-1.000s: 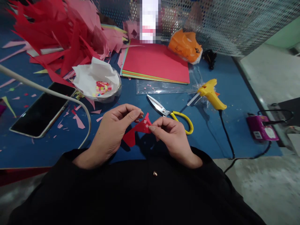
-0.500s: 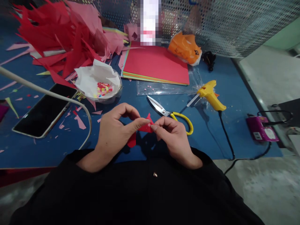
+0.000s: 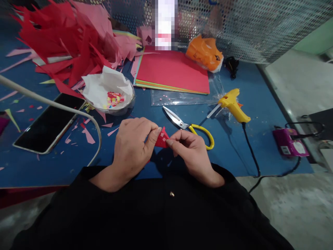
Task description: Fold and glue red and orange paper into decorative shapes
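Between my two hands is a small piece of red paper (image 3: 162,139) with little pale squares on it. My left hand (image 3: 134,149) pinches its left side, thumb against curled fingers, and covers part of it. At its right edge my right hand (image 3: 192,151) grips the same paper between thumb and forefinger. Just beyond the right hand lie yellow-handled scissors (image 3: 201,133), blades pointing away to the left. A bowl (image 3: 127,104) lined with white paper holds tiny coloured paper bits (image 3: 114,99), up and left of the hands.
Red and pink paper strips (image 3: 70,45) heap at back left, near a phone (image 3: 49,125) and a pale cable (image 3: 85,114). Behind are coloured sheets (image 3: 171,73) and an orange packet (image 3: 205,53). A yellow glue gun (image 3: 235,106) is corded towards a purple power box (image 3: 291,143).
My left hand has rolled over and closed more round the red paper, whose lower left part is now mostly hidden. The right hand has barely moved.
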### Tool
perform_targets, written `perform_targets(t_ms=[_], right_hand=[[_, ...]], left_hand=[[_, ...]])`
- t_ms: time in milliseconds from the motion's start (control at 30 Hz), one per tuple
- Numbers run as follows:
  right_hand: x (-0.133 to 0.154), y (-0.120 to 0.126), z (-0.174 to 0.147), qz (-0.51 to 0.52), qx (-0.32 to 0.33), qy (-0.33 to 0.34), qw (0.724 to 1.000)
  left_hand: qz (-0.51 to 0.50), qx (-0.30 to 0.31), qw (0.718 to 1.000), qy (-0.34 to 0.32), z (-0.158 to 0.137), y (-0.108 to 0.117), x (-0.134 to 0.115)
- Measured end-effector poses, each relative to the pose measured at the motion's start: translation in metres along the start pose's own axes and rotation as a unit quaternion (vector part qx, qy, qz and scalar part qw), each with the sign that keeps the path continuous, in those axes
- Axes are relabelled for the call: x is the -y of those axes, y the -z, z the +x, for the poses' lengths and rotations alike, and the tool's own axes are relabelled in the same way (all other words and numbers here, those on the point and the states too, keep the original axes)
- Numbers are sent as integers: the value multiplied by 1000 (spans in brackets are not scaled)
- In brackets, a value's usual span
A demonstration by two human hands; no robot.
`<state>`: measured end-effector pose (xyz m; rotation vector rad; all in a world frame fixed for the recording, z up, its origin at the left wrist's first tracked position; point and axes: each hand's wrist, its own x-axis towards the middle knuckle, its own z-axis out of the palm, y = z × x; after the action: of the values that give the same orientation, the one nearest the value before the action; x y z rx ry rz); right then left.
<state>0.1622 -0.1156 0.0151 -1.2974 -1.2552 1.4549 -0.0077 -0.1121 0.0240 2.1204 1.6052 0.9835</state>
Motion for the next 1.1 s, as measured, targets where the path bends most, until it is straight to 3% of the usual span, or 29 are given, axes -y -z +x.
perform_targets(t_ms=[133,300,400,500,600,667,800,1100], right_hand=[[0,0,0,-3,-6,-3,1000],[-1,1,0,1,-9,-4,1000],[-1,1,0,11,-18,5,1000],[-1,1,0,0,-32,13,999],[-1,2,0,-16,-41,26,999],[-1,3,1,-22,-43,41,998],[1,4,4,-12,-48,60,997],[2,-1,6,-40,-27,48,998]], left_hand=[[-2,-35,999,28,-1,2,0],[-164,-79,976,124,-1,8,-3],[-182,-100,966,154,1,9,-3],[-200,-44,964,168,4,9,-5],[-246,86,946,191,6,10,-6],[-271,131,928,221,6,11,-6],[-306,133,909,249,5,12,-5],[-279,157,921,220,4,12,-7]])
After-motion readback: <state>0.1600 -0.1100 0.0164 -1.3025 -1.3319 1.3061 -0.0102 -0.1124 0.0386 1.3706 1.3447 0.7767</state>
